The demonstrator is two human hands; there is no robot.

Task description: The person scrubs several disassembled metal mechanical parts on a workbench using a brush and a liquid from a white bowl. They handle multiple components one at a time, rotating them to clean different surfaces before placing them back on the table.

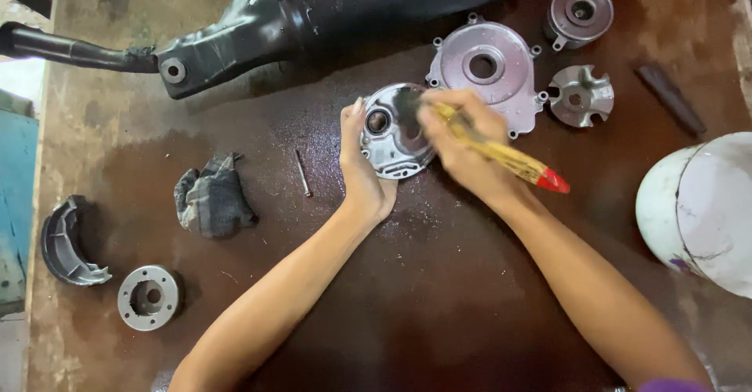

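On a dark, wet-looking brown workbench [439, 298], seen from the head camera, both bare hands meet just above the middle of the surface. The left hand [362, 165] is closed around the left edge of a small round metal cover [389, 137], fingers upright along its rim, holding it tilted towards the camera. The right hand [464, 145] is gripped around a paintbrush [501, 153] with a yellow handle and a red end; the dark bristles lie against the face of the cover, blurred, and the handle slants down to the right past the wrist.

Just behind the cover lies a larger flat casing plate [487, 67] with a round hole in its middle and bolt lugs about its edge. To its right sit a notched, star-shaped part [581, 94] and, farther back, a round housing [580, 12]. A dark flat bar [670, 98] lies well to the right, and a white plastic bucket [701, 212] fills the right edge.

Along the back runs a big black frame piece [313, 12] with a tube reaching out to the left. Left of the hands lie a thin metal pin [302, 173] and a crumpled grey rag [213, 198]. Near the left edge rest a curved brake shoe [66, 243] and a round metal ring [148, 296].
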